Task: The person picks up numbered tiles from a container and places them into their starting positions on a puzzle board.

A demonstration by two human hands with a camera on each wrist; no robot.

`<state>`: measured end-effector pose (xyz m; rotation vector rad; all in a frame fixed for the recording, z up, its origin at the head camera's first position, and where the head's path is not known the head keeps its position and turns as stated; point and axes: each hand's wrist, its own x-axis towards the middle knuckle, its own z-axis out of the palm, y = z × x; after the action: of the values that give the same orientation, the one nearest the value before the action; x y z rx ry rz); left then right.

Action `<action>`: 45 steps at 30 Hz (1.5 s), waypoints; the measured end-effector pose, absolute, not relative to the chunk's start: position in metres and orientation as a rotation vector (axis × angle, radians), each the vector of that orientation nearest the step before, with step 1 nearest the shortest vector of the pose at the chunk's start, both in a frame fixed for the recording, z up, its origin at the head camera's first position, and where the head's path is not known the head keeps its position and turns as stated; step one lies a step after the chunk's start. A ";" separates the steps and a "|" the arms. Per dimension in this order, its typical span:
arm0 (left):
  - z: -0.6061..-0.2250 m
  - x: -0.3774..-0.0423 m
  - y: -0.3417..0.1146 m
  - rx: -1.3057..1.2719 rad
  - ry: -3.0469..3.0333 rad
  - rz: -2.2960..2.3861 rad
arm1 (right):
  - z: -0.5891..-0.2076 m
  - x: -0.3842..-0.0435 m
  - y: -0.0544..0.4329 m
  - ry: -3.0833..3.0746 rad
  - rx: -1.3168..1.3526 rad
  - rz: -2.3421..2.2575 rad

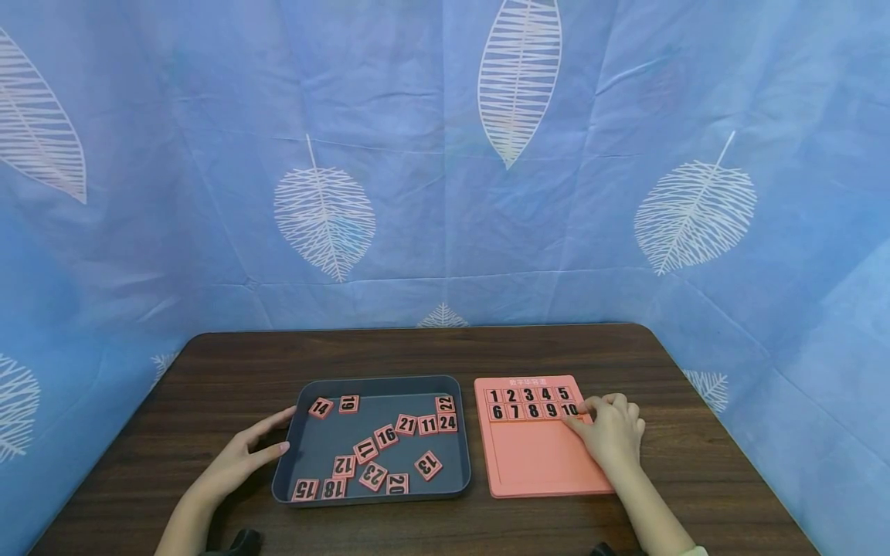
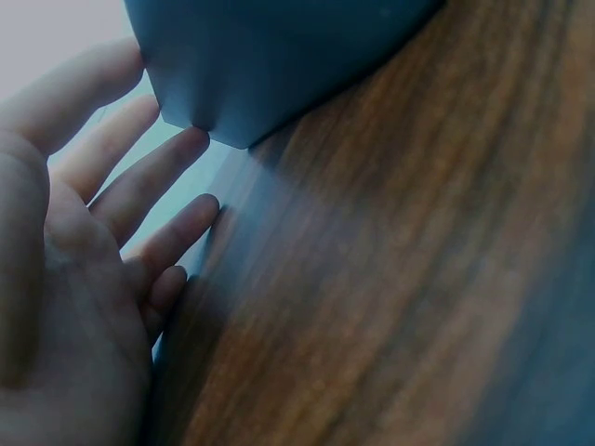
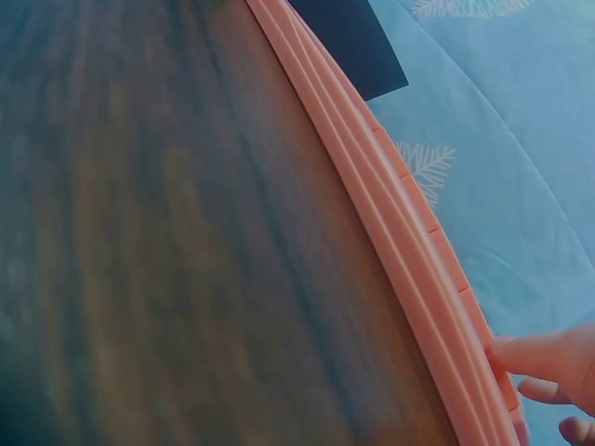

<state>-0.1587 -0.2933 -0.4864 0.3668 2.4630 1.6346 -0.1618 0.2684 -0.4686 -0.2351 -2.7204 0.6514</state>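
A pink number board (image 1: 545,459) lies right of centre in the head view, with tiles 1 to 10 in its top two rows. My right hand (image 1: 615,436) is over its right edge, thumb and index finger pinching the number 10 tile (image 1: 570,410) at the end of the second row. In the right wrist view the thumb (image 3: 535,356) meets the board's raised side. My left hand (image 1: 239,461) rests against the left side of a dark blue-grey tray (image 1: 316,444), fingers extended. The left wrist view shows these fingertips at the tray's outer wall (image 2: 251,70).
Several loose number tiles lie scattered in the tray, some turned or upside down, such as tile 14 (image 1: 321,408) and tile 13 (image 1: 428,465). The dark wooden table (image 1: 417,533) carries tray and board side by side. A blue leaf-patterned cloth (image 1: 431,216) hangs behind.
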 end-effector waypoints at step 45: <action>-0.487 -0.158 -0.293 0.360 2.446 1.643 | -0.434 -0.202 0.105 -2.750 0.976 0.431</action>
<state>-0.1580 -0.2925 -0.4867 0.3595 2.4456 1.6429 -0.2017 0.1052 -0.4343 0.9762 -2.7497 0.4307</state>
